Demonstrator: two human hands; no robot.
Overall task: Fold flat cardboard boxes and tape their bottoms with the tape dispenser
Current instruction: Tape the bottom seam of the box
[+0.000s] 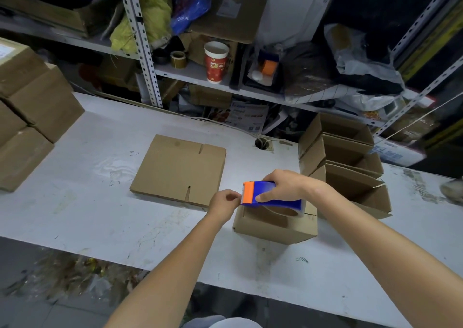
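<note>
A small folded cardboard box (273, 225) stands bottom-up on the white table (100, 202). Above it my right hand (285, 187) grips a blue tape dispenser (273, 195) with an orange cutter end pointing left. My left hand (224, 202) is at that cutter end, its fingertips pinching the tape end there. A stack of flat cardboard boxes (179, 168) lies on the table just left of my hands.
Several folded open boxes (350, 167) are nested at the right. Closed cartons (32, 117) are stacked at the left edge. A cluttered metal shelf (225, 77) with a red paper cup (216, 62) stands behind the table. A cable hole (261, 143) sits behind the boxes.
</note>
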